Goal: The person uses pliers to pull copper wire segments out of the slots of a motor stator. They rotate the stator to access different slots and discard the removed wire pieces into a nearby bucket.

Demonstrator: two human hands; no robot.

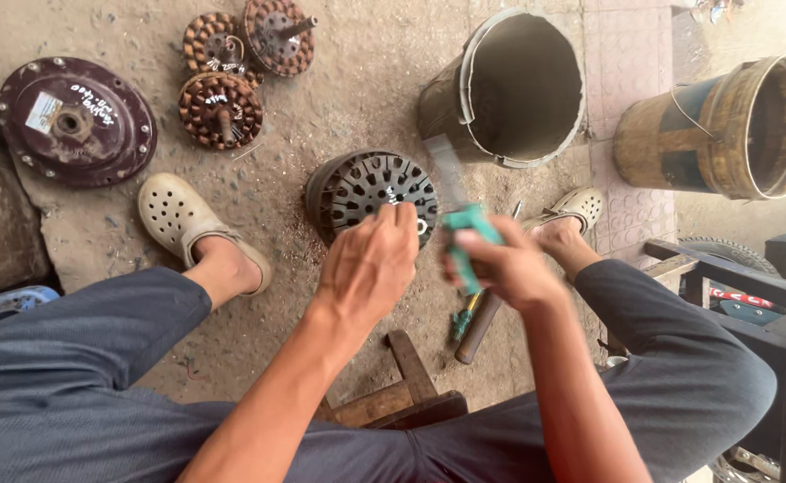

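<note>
Left hand (pixel 368 264): fingers curled, resting on the near rim of a dark slotted stator core (pixel 371 192) standing on the concrete floor (pixel 357 89) between the feet. Right hand (pixel 500 264): clamped on a green-handled blade (pixel 458 201), blurred. Far right: two empty buckets (pixel 518 85). Far left: three copper-wound stators (pixel 232 72), maroon round cover (pixel 76 121).

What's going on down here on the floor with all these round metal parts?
A person sits low over a dusty floor. Their left hand steadies a dark slotted motor stator standing on edge, while the right hand grips a green-handled blade tool, blurred with motion, beside it. Three copper-wound cores and a maroon round cover lie farther off, with two buckets tipped on their sides.
</note>
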